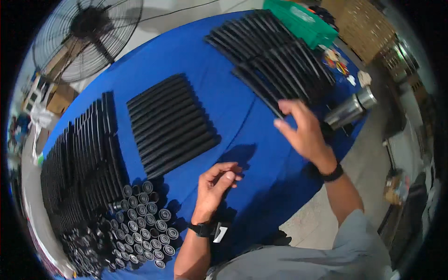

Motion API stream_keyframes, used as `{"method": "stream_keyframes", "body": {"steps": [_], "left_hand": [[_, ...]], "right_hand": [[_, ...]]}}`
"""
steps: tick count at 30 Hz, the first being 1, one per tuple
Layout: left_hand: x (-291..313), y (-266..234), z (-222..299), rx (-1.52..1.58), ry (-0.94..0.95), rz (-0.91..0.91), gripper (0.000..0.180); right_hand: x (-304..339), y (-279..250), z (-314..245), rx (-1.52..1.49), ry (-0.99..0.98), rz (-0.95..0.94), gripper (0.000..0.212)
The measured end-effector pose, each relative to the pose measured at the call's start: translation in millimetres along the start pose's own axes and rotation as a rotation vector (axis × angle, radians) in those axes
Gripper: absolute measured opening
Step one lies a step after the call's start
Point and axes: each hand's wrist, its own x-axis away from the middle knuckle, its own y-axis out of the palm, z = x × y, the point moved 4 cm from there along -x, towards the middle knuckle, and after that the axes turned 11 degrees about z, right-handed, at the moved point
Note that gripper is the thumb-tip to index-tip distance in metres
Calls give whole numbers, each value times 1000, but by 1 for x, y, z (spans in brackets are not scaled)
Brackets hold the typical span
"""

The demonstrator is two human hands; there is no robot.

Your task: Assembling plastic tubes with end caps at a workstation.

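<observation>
My left hand (215,189) hovers over the blue cloth near the front of the table, its fingers curled and the thumb pressed against them. Whatever may lie inside that pinch is too small or hidden to make out. Further right, my right hand (305,135) is raised with thumb and fingers apart, holding nothing that shows. Its fingertips are close to the near end of a spread of long black tubes (275,60). Between the hands and the far left rods lies a neat row of thicker black foam-like tubes (170,123).
Many thin black rods (88,154) cover the left side, with round grey-ringed caps (144,228) and small black parts (84,249) below them. A shiny metal cylinder (350,109) rests at the right edge. A green bin (303,23) and a large fan (88,32) stand beyond.
</observation>
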Motion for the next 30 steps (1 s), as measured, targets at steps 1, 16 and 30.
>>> {"method": "stream_keyframes", "body": {"steps": [1,16,30], "left_hand": [[-2,6,0,2,16,-31,33],[-7,57,-18,-416,111,-130,36],[-3,55,-25,-229,8,-86,31]], "right_hand": [[26,-18,4,48,50,42,40],[91,-70,28,-18,272,156,35],[-11,93,85,673,-279,-246,37]]}}
